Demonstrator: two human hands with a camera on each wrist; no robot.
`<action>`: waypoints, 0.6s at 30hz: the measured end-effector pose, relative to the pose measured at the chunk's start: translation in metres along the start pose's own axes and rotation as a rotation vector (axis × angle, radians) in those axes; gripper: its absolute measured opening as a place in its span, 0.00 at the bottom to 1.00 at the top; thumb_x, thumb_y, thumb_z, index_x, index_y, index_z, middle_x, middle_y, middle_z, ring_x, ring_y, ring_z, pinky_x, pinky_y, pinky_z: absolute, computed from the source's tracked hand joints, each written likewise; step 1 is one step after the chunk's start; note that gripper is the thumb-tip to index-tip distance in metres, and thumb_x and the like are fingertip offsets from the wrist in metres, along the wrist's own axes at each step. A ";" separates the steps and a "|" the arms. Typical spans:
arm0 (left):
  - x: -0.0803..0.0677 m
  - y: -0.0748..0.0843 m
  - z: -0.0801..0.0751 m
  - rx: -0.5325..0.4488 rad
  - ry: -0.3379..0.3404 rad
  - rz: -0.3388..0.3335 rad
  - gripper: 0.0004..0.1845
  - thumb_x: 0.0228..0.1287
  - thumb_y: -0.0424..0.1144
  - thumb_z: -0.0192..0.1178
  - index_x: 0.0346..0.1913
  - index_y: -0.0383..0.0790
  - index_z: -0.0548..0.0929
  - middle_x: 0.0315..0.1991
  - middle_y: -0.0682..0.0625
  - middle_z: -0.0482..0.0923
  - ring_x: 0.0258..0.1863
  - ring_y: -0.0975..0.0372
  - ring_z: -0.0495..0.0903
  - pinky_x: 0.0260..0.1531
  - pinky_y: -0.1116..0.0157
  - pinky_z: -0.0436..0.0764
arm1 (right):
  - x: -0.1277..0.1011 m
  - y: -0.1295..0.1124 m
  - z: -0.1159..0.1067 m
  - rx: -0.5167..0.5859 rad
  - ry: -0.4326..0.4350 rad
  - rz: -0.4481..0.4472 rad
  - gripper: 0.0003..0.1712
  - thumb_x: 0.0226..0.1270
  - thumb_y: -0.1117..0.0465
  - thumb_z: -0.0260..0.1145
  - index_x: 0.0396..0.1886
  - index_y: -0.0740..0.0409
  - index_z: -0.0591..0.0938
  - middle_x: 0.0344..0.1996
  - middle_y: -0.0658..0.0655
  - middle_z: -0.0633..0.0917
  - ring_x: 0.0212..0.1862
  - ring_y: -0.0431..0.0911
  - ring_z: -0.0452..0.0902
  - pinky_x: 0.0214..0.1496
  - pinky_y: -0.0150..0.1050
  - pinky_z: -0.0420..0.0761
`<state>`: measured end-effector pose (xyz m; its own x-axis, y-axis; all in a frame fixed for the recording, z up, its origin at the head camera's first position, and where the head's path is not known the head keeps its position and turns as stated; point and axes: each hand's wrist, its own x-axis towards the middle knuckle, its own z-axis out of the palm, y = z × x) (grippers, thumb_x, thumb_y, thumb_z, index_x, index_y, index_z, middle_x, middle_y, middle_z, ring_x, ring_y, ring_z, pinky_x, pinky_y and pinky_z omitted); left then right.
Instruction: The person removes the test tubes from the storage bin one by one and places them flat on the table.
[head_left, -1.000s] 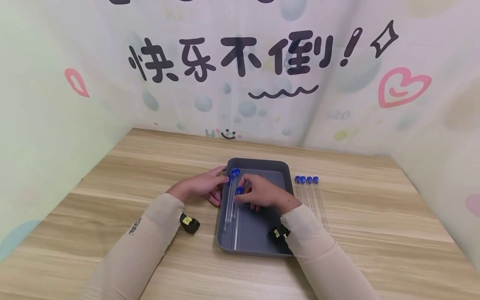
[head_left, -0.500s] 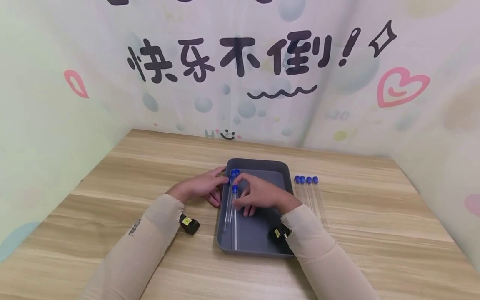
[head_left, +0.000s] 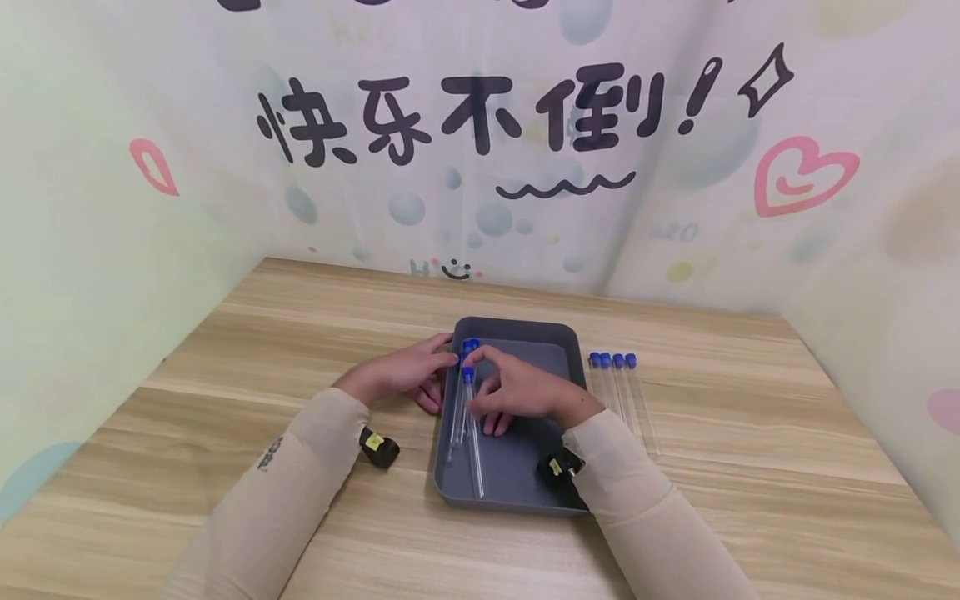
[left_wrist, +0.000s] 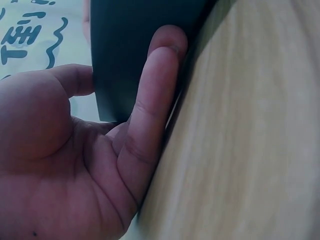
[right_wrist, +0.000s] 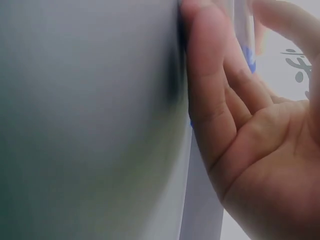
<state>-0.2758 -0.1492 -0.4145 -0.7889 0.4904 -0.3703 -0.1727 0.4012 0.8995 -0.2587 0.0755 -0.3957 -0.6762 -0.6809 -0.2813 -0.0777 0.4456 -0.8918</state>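
Note:
In the head view, my left hand (head_left: 405,372) grips the left wall of a dark grey tray (head_left: 517,505). Its thumb lies over the rim, and the left wrist view shows the fingers (left_wrist: 150,110) along the outer wall. My right hand (head_left: 525,385), over the tray, holds a clear test tube (head_left: 477,458) with a blue cap between thumb and index finger. The tube slants, its lower end near the tray's front wall. More blue-capped test tubes (head_left: 457,417) lie in the tray along its left side. In the right wrist view, the blue cap (right_wrist: 249,59) shows beyond the fingers.
Several blue-capped test tubes (head_left: 622,392) lie side by side on the wooden table (head_left: 750,433), right of the tray. A printed cloth (head_left: 360,225) hangs behind the table. Each wrist carries a small black camera (head_left: 380,448).
The right hand has shifted the test tube's cap left and slightly away from me, while its lower end has swung right. The left hand stays on the tray wall.

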 end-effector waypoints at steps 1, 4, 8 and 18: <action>0.000 0.000 0.000 -0.002 -0.002 0.002 0.32 0.82 0.48 0.39 0.81 0.58 0.41 0.51 0.36 0.79 0.30 0.55 0.86 0.33 0.59 0.89 | 0.000 0.000 0.000 0.006 0.007 -0.006 0.33 0.66 0.65 0.68 0.66 0.51 0.63 0.28 0.58 0.87 0.26 0.50 0.87 0.30 0.47 0.89; 0.000 0.001 0.000 -0.003 -0.005 0.006 0.32 0.82 0.48 0.39 0.81 0.58 0.41 0.51 0.37 0.79 0.31 0.55 0.87 0.33 0.59 0.89 | 0.001 0.001 0.000 0.025 0.029 -0.017 0.32 0.66 0.67 0.65 0.66 0.50 0.62 0.29 0.59 0.86 0.26 0.50 0.86 0.29 0.48 0.89; -0.001 0.002 0.000 -0.003 -0.006 0.013 0.32 0.82 0.48 0.39 0.81 0.57 0.41 0.51 0.37 0.79 0.30 0.55 0.87 0.33 0.60 0.89 | 0.001 0.002 -0.001 0.057 0.046 -0.025 0.33 0.65 0.69 0.62 0.66 0.50 0.61 0.31 0.60 0.85 0.25 0.50 0.86 0.29 0.49 0.89; -0.001 0.000 0.000 -0.005 -0.014 0.009 0.32 0.82 0.48 0.38 0.81 0.59 0.41 0.50 0.38 0.79 0.31 0.55 0.87 0.34 0.59 0.89 | 0.001 0.003 0.000 0.153 0.039 -0.039 0.38 0.63 0.72 0.62 0.69 0.52 0.57 0.33 0.60 0.81 0.28 0.50 0.85 0.33 0.52 0.89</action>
<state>-0.2753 -0.1495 -0.4142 -0.7822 0.5044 -0.3657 -0.1691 0.3930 0.9039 -0.2596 0.0765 -0.3984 -0.7030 -0.6716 -0.2339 0.0055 0.3237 -0.9461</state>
